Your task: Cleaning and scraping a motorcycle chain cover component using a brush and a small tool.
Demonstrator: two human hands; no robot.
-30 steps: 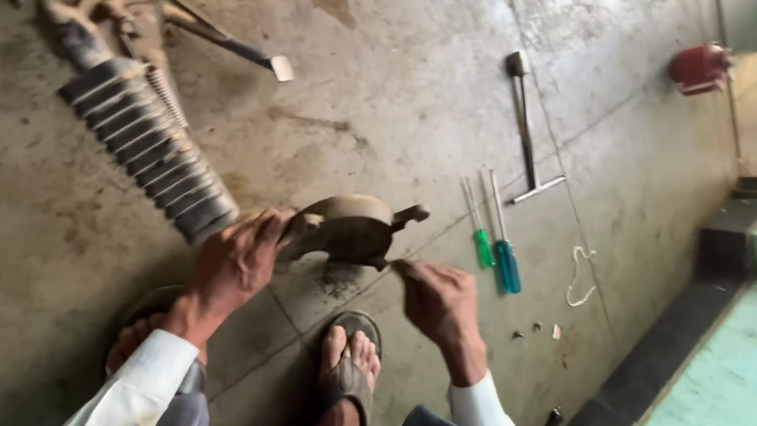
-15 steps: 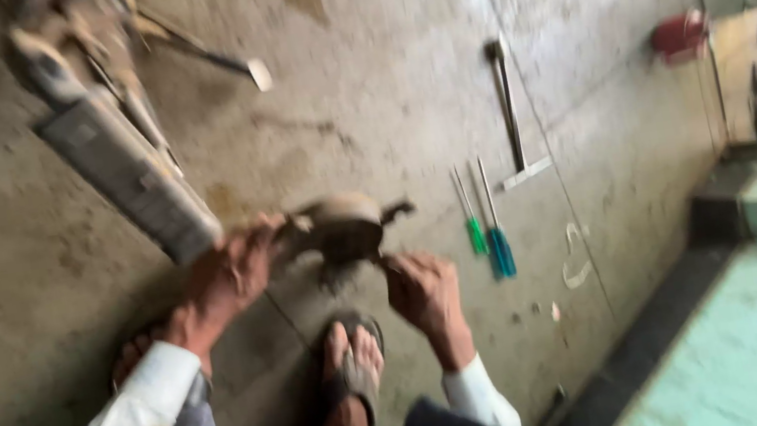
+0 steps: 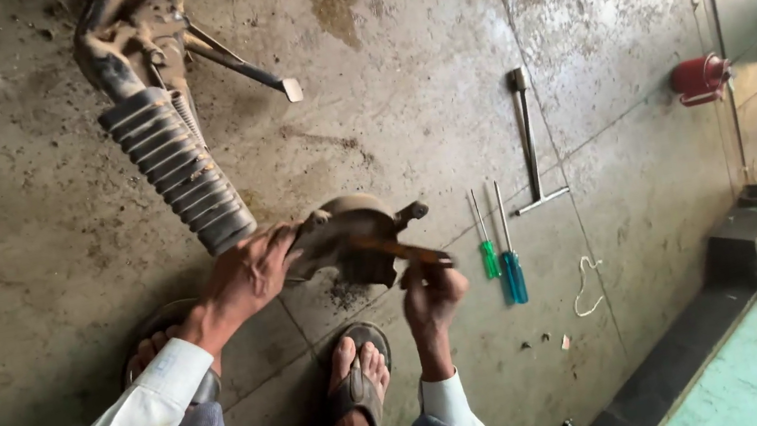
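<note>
The metal part (image 3: 352,239) sits against the fingers of my left hand (image 3: 247,276), which grip its near edge and hold it tipped up off the concrete. It is a grimy, brownish casting, rounded on top, with a short dark stub sticking out on the side away from those fingers. The thin tool (image 3: 401,249) is pinched between the fingertips of my right hand (image 3: 434,293); it runs up and left from them, a slim rusty-orange rod whose far end touches the part's lower face.
</note>
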